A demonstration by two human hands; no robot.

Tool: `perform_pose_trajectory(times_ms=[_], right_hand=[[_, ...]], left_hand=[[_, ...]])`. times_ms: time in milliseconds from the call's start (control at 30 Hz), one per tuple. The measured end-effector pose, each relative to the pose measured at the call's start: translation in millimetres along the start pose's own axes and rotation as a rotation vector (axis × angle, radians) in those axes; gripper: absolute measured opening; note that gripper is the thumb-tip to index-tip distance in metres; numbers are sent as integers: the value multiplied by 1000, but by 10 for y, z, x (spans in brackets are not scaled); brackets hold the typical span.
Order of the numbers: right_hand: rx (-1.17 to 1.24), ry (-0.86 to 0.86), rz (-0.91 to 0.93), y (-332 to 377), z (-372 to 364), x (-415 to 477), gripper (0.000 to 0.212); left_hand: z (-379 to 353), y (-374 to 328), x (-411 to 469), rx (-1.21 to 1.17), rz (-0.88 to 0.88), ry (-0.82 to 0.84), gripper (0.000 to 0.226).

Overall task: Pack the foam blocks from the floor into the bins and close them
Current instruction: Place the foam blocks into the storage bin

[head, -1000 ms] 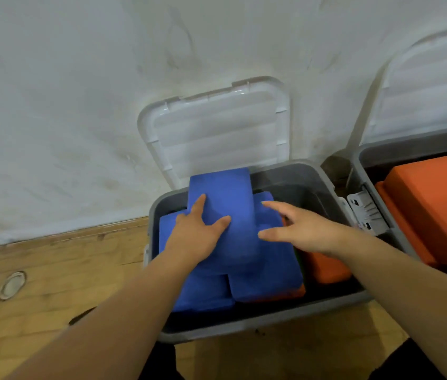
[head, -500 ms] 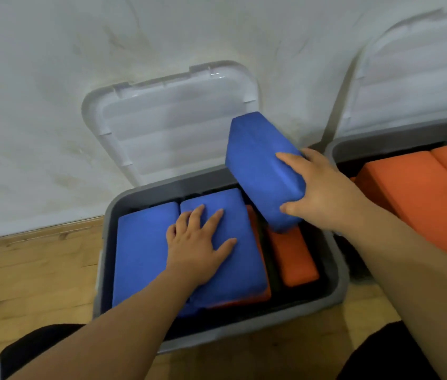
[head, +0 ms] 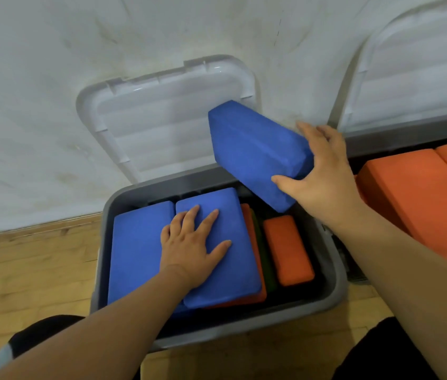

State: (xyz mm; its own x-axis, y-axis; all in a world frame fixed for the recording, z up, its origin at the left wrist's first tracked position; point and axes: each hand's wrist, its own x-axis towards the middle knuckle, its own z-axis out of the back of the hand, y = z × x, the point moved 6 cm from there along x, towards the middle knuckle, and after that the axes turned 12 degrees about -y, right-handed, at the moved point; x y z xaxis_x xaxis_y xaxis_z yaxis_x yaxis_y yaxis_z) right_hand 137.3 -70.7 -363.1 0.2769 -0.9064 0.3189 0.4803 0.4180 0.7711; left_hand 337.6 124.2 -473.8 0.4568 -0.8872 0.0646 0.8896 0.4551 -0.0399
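Over the far right corner of the grey bin, fingers of the right hand wrap the end of the lifted blue block, thumb pinching its broad face. I read that block as tilted: its long axis runs from the open lid down toward me and rightward, the low corner hanging above the bin's interior. It's matte blue foam with rounded edges. Now the left hand: fingers spread wide, palm flat on the packed blue block, which lies lengthwise away from me inside the bin, beside a second blue block. An orange block sits lower, to the right. More orange blocks fill the neighbouring bin.
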Motion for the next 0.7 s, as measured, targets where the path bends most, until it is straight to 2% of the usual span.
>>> perform_pose_trajectory(times_ms=[133,300,367,467,500,600,700], right_hand=[[156,-127,35,47,-69,24,68],[175,-120,3,116,-106,79,69],[171,-57,-25,107,-144,68,78],[37,104,-18,41,-298,-42,113],[-3,143,1,32,-333,-75,118],[-33,152,46,129,-279,-86,119],[61,-31,91,315,-59,-26,108]], left_hand=[[-2,3,14,-11,3,-15,81],[-10,14,16,-6,-1,-17,81],[-11,16,21,-13,-3,-27,80],[-10,15,24,-16,-6,-36,81],[-9,13,20,-12,-7,-33,81],[-6,11,16,-14,-6,-27,82],[1,7,19,-19,-9,-35,81]])
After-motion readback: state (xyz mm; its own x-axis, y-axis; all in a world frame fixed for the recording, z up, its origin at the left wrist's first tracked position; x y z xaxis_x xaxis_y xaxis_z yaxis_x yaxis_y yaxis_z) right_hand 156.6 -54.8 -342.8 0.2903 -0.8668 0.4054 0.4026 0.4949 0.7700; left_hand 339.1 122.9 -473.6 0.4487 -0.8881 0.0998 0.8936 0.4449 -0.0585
